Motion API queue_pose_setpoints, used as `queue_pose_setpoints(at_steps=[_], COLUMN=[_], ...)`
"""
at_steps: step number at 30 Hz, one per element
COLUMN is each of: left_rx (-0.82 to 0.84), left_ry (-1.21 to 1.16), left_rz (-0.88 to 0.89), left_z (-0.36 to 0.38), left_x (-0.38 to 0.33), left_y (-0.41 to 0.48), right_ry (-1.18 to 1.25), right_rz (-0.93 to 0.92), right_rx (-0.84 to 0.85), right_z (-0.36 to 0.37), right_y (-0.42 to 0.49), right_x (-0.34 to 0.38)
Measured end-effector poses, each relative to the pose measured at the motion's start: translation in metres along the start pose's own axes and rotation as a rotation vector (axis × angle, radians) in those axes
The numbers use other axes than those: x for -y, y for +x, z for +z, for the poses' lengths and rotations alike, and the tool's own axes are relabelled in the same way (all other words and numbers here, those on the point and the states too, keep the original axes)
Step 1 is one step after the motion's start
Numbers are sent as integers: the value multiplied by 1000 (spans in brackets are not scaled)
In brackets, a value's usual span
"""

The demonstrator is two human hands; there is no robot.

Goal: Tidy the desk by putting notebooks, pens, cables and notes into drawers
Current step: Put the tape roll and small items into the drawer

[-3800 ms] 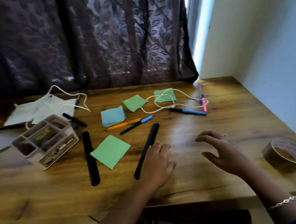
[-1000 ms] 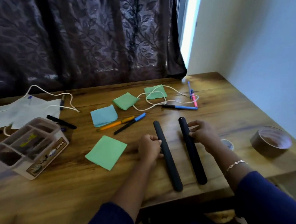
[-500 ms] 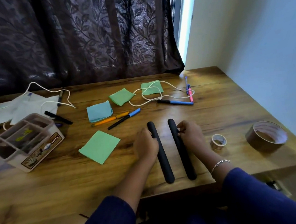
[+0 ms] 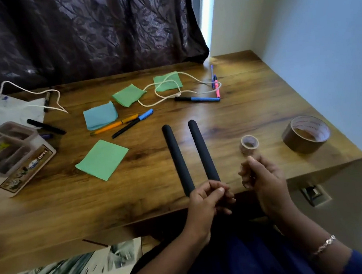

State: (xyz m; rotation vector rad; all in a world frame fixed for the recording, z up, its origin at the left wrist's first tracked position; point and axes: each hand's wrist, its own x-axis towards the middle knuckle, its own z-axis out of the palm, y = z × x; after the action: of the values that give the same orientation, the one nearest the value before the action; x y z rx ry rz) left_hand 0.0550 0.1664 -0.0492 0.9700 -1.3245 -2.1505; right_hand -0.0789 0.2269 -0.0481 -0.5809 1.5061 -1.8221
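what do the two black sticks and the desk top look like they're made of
Black sticks: probably foam or soft rubber, matte. They look evenly dull, with rounded ends and no glare.
Desk top: wood or wood-look laminate, semi-gloss. Grain and dark knots show, and window light reflects off it. The picture doesn't settle which.

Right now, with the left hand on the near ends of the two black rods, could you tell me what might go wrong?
1. The left hand grips both black rods only at their near ends, by the desk edge; one could slip out, or they could splay apart when lifted.
2. Swinging their far ends to the right might knock the small tape roll, which stands close beside them.
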Motion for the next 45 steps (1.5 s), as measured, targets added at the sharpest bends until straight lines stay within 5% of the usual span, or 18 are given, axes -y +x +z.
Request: queue_pose_setpoints(at_steps=[6,10,12,16,20,27,36,39,41,43,45], left_rx=[76,94,-32,-539,-719,-767,-747,-575,-209,182,338], left_ry=[-82,-10,-41,-254,-390,-562,-523,-227,39,419,758], left_rz=[5,-242,-417,-591,-496,-492,-540,-680,-767,-573,-102], left_z=[-8,-12,-18,-51,-87,-94,-90,-74,-56,-43,-34], left_x=[19,53,71,96,97,101,116,106,84,61,46], left_y=[-4,-9,-2,21,29,29,-1,-26,-42,-57,-71], right_ry=[189,331,376,409,394,644,589,459,325,243,119], right_rz=[140,433,583,785,785,747,769,761,796,861,905], right_rx=[-154,-324,-374,-423,-474,-513,-559,-540,-503,-405,-182], right_z=[-22,-33,-38,-35,-34,-32,-54,-59,-62,-61,-57], right_y=[-33,-26,-18,-8,-1,19,-14,-31,-41,-55,-73], right_x=[-29,-64,-83,-109,-128,-131,-143,-131,-112,-87,-56])
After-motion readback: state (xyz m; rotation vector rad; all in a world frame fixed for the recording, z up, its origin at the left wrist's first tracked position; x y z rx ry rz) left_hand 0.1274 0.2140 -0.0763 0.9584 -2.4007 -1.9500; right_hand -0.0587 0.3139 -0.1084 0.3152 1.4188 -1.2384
